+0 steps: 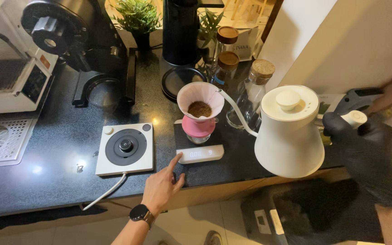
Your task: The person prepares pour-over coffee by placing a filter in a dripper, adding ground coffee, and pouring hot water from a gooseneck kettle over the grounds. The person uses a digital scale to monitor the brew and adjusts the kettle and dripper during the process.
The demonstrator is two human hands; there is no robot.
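My left hand (162, 183) is bare with a dark watch on the wrist; its index finger touches the front left corner of a small white scale (199, 153). On the scale stands a pink dripper (199, 105) with a white paper filter holding brown coffee grounds. My right hand (368, 152), in a black glove, grips the handle of a white gooseneck kettle (289, 134). The kettle hangs over the counter's edge, its thin spout tip beside the dripper's rim.
A white kettle base (125, 147) with a cord lies left of the scale on the dark counter (60, 181). Behind stand a black grinder (75, 41), a white machine (10, 72), cork-lidded jars (260, 79), potted plants (137, 18). A dark bin (314, 213) sits below.
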